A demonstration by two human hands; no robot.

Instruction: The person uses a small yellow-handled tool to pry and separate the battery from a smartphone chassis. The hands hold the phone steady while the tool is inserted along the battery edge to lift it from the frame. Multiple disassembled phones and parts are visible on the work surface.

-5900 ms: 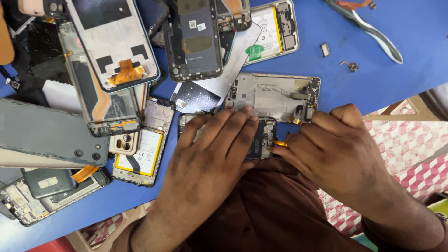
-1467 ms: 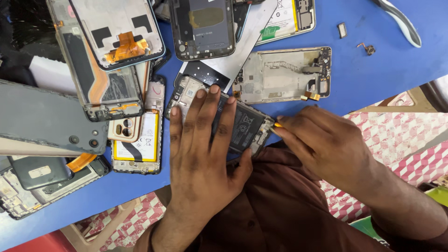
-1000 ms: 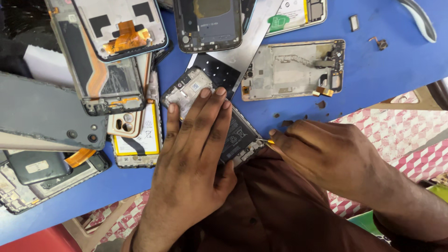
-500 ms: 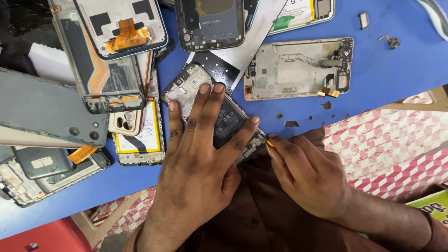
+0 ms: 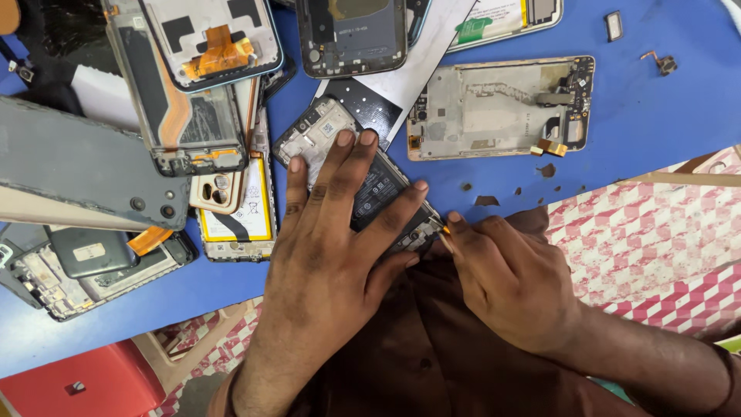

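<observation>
My left hand [image 5: 332, 239] lies flat with spread fingers on an opened phone [image 5: 328, 131] with a dark battery, pressing it to the blue table [image 5: 641, 116] at the near edge. My right hand [image 5: 513, 282] is closed around a thin tool with an orange tip [image 5: 444, 232], whose point touches the phone's lower corner. Most of the phone is hidden under my left palm.
A bare silver phone frame [image 5: 502, 104] lies just beyond. Several dismantled phones, screens and a white battery [image 5: 243, 205] are piled at the left. A grey back cover [image 5: 77, 166] lies far left. Small loose parts [image 5: 664, 60] rest at the right. A red stool [image 5: 93, 382] stands below.
The opened phone was pulled away from the silver frame toward the table's near edge. My left hand stayed pressed on it, and my right hand shifted left to its lower corner.
</observation>
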